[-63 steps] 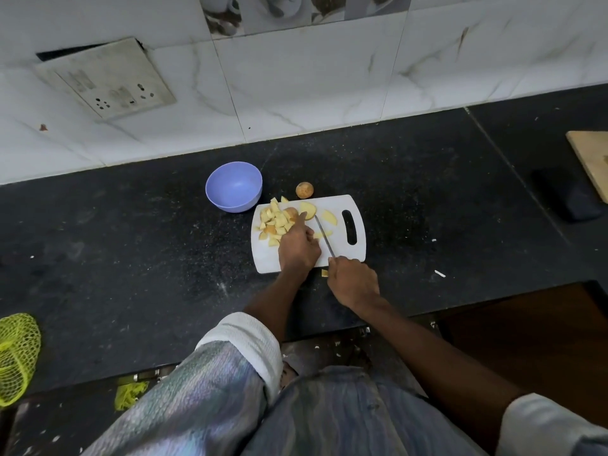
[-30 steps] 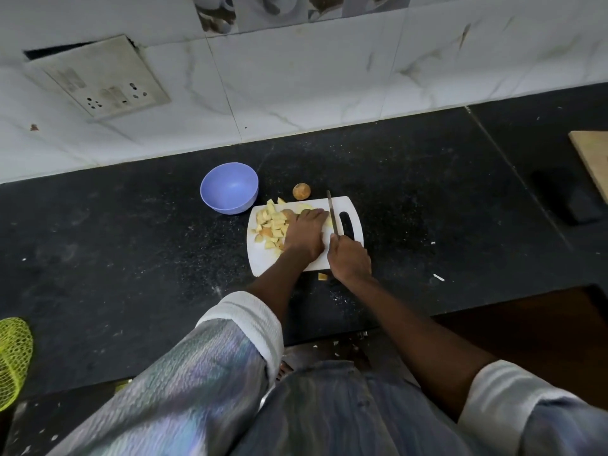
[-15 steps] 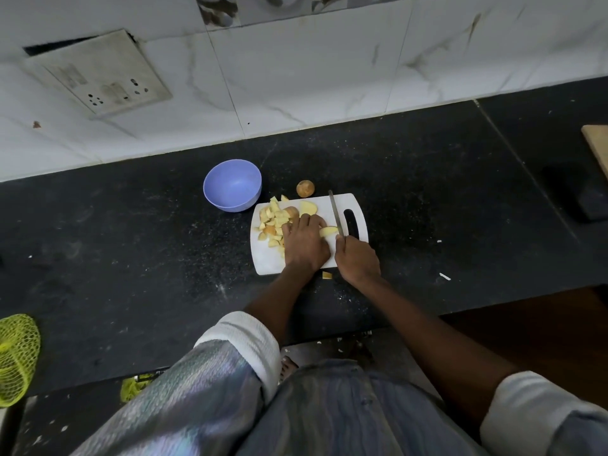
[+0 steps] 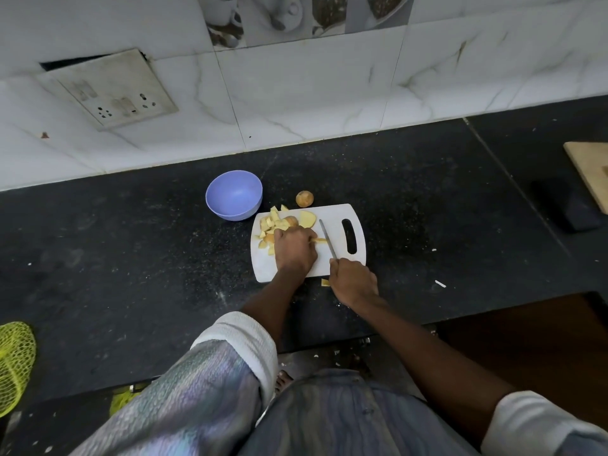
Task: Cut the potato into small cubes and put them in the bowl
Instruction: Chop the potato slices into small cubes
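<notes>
At a dark counter, a person's left hand curls over a potato slice on the white board, fingers bent to pin it, while the right hand grips the knife, its blade lying just beside those fingertips. Cut cubes are heaped at the board's far left corner, an uncut piece sits beyond the left hand, and the blue bowl stands empty just beside the board. With so little slice showing between blade and fingers, a slip could nick a fingertip, and one cube already lies off the board's near edge, suggesting more may scatter.
</notes>
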